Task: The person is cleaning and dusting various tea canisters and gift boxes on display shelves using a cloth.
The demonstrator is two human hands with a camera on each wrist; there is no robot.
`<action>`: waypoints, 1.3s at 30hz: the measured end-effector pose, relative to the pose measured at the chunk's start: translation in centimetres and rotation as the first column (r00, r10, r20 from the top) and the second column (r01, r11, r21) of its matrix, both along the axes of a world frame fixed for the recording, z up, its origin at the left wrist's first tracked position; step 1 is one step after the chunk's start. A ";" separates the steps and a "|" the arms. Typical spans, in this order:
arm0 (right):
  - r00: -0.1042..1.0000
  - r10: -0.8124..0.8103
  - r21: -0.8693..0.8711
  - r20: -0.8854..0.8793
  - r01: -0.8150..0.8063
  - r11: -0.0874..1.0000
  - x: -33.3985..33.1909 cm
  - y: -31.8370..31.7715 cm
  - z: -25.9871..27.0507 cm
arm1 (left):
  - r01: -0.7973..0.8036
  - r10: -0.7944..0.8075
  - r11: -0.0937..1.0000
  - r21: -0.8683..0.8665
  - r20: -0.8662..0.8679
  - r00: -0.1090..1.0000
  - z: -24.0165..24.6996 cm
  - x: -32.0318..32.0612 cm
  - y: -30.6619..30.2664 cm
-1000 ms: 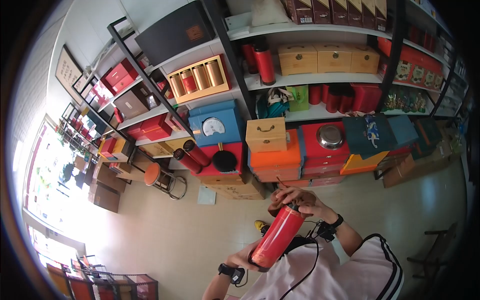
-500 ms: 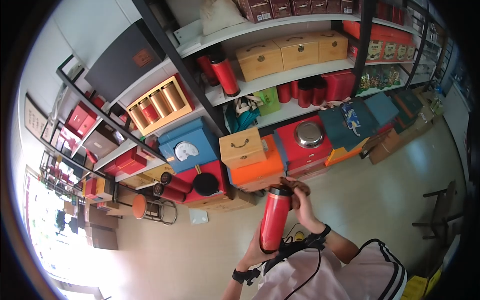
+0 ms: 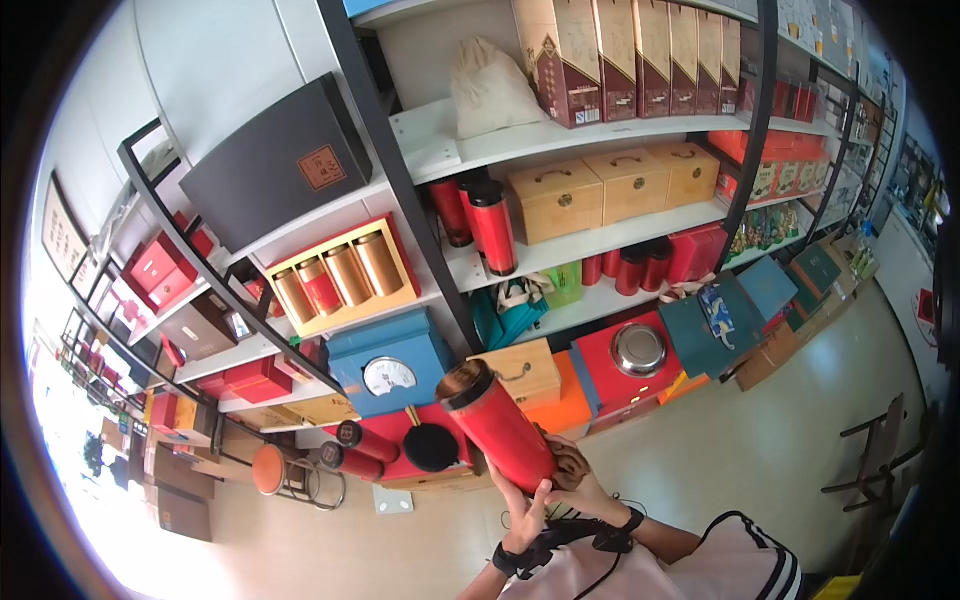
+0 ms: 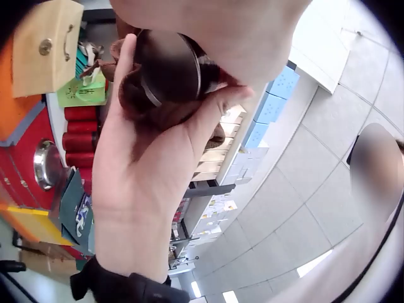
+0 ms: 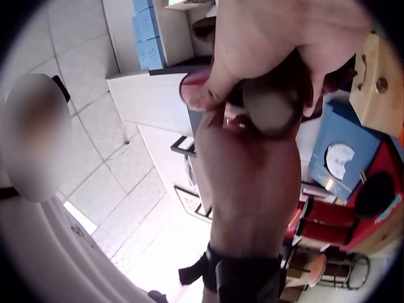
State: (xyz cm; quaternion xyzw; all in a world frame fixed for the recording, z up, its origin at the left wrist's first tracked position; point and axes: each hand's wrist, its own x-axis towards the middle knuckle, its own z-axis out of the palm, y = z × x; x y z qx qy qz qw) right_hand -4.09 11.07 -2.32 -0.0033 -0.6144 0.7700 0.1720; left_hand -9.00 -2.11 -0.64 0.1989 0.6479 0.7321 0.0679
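A glossy red cylindrical canister (image 3: 498, 432) tilts up and to the left in front of me, its upper end dark-rimmed with a brownish sheen. My left hand (image 3: 522, 512) grips its lower part, thumb and fingers on opposite sides. At that same end, my right hand (image 3: 592, 498) holds a bunched brown cloth (image 3: 570, 464) against the canister. In the left wrist view, the canister's dark end (image 4: 169, 66) sits between the two hands, with folds of the brown cloth (image 4: 130, 95) beside my left fingers. The right palm is partly hidden in the head view.
Behind the canister, a wooden box (image 3: 525, 372) stands on an orange box. A round black object (image 3: 432, 448) and two red canisters (image 3: 352, 463) are on a red surface to the left. Shelves (image 3: 590, 225) of boxes rise behind. A stool (image 3: 268, 470) stands lower left.
The canister has swung from leaning right to leaning left and is raised higher. My right hand with the cloth has gone from its upper end to its lower end, beside my left hand.
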 end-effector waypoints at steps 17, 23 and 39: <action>0.989 -0.065 -0.123 0.133 0.082 0.989 -7.0 4.3 -1.5 | 0.229 -0.248 0.967 -0.112 -0.210 0.946 -11.4 -10.3 2.1; 0.893 0.203 -0.074 0.400 -0.190 0.979 -6.8 14.6 0.2 | 0.141 -0.144 0.984 -0.113 -0.018 0.989 -4.1 -10.7 4.9; 0.993 -0.104 0.252 -0.064 0.117 0.961 -23.0 28.2 5.2 | -0.157 -0.119 0.844 -0.513 -0.465 0.877 -1.7 -16.6 19.6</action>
